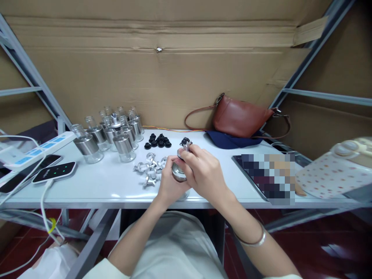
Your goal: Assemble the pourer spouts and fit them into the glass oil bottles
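Note:
My left hand (167, 182) is wrapped around a glass bottle with a metal sleeve (179, 174), near the front edge of the table. Over the bottle's top, my right hand (207, 170) pinches a small silver metal fitting (187, 145) between thumb and fingers. The bottle's neck is mostly hidden by my fingers. To the left of my hands lie several loose silver pronged fittings (150, 170). Behind them sits a group of small black stoppers (161, 143). More black pieces (184, 141) lie just beyond my right fingers.
Several glass bottles with metal sleeves (123, 145) stand at the back left; one carries a metal top (116, 123). A power strip (43, 149) and a white-edged device (55, 173) lie left. A brown bag (242, 116) on dark blue cloth (232, 140) and a tablet (250, 176) are right.

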The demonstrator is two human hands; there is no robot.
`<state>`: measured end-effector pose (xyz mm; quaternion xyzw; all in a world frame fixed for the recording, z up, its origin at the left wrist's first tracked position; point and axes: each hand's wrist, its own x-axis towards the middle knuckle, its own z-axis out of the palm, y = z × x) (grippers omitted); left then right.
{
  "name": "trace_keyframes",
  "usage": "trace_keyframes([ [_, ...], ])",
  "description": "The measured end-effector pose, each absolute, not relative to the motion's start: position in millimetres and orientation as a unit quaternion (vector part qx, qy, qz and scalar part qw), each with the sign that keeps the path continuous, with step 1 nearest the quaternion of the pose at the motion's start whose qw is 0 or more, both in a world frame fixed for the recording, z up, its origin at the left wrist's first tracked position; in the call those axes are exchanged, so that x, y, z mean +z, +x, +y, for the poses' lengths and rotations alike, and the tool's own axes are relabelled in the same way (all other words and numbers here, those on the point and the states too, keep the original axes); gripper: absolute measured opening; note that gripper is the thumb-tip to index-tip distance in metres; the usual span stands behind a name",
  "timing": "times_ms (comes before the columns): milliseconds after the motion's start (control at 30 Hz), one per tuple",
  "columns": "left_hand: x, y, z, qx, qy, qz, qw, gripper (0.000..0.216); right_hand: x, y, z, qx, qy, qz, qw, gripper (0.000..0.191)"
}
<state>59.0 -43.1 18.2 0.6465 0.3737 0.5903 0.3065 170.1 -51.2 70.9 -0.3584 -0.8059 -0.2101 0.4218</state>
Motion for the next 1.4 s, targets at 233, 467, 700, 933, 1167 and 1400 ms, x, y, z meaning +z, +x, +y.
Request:
trace_keyframes([
  [233,16,58,-42,0.590,0.647,0.370,0.310,0.042,71,167,-51,-0.203,-0.350,-0.806,0.433,0.025],
  [467,17,60,-43,0.587,0.644,0.370,0.323,0.040,66,171,-50,-0.181,-0.350,-0.805,0.444,0.020],
  [700,50,37,-57,0.585,0.648,0.358,0.331,0.040,63,184,-67,-0.081,-0.286,-0.809,0.508,0.046],
  [933,105,-55,-33,0.701,0.584,0.385,0.136,0.035,13,194,-69,-0.027,-0.299,-0.744,0.597,0.040],
  [1167,65,-145,22,0.666,0.498,0.550,-0.073,0.032,-10,195,-62,0.040,-0.390,-0.760,0.518,0.025],
  [1400,34,-158,45,0.570,0.586,0.571,-0.082,0.038,-5,193,-62,0.066,-0.400,-0.812,0.421,0.017],
])
